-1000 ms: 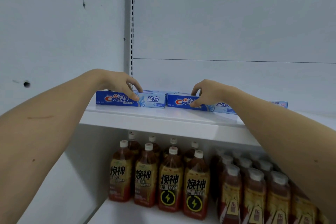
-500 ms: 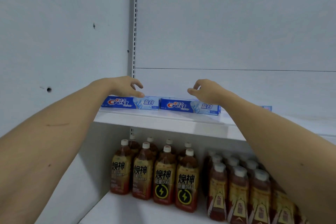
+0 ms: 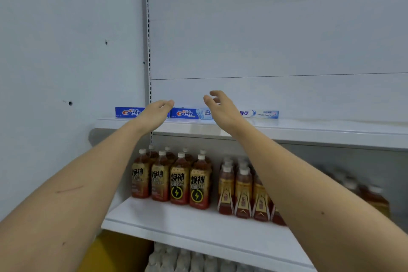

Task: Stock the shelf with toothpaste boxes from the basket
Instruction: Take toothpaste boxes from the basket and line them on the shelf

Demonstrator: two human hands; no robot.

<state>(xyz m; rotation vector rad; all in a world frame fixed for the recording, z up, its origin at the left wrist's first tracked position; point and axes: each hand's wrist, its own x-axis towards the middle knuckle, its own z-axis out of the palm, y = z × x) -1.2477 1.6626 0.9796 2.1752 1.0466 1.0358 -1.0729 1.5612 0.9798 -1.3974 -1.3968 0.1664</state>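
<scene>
Three blue toothpaste boxes lie end to end along the back of the upper white shelf: a left box, a middle box and a paler right box. My left hand hovers in front of the left box's right end, fingers loosely extended and holding nothing. Over the gap between the middle and right boxes my right hand is raised, fingers spread and curled, also holding nothing. Neither hand touches a box. The basket is out of view.
Brown drink bottles with white caps stand in rows on the shelf below, more of them to the right. White-capped bottles and a yellow object sit lower down. A perforated upright runs up the back panel.
Both hands have let go of the boxes, lifted off and drawn back towards me. The view has pulled away, so the lower shelves and a third box show.
</scene>
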